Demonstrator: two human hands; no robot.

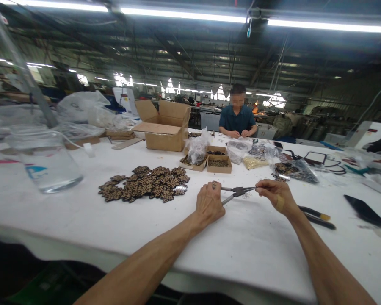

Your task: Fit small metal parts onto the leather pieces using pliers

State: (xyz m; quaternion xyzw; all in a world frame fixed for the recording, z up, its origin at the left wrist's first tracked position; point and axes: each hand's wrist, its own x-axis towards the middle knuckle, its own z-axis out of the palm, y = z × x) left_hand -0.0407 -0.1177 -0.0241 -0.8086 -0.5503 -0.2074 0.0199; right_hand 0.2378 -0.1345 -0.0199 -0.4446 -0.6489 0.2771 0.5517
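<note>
My left hand [209, 201] is closed around the handles of a pair of long-nosed pliers [239, 192], whose jaws point right. At the tip of those jaws, my right hand [275, 194] pinches something too small to make out; a tan bandage strip sits near its wrist. Left of my left hand lies a spread pile of leopard-print, flower-shaped pieces [152, 183] with dark edges. A second tool with black handles [317, 217] rests on the table, partly hidden behind my right forearm.
A jug of clear liquid [47, 163] stands at the left. Beyond the pile are an open cardboard box [165, 137], a small box of tiny metal parts [219, 164] and plastic bags [262, 156]. A dark flat phone-like object [366, 211] lies right. A person [237, 116] sits across the table.
</note>
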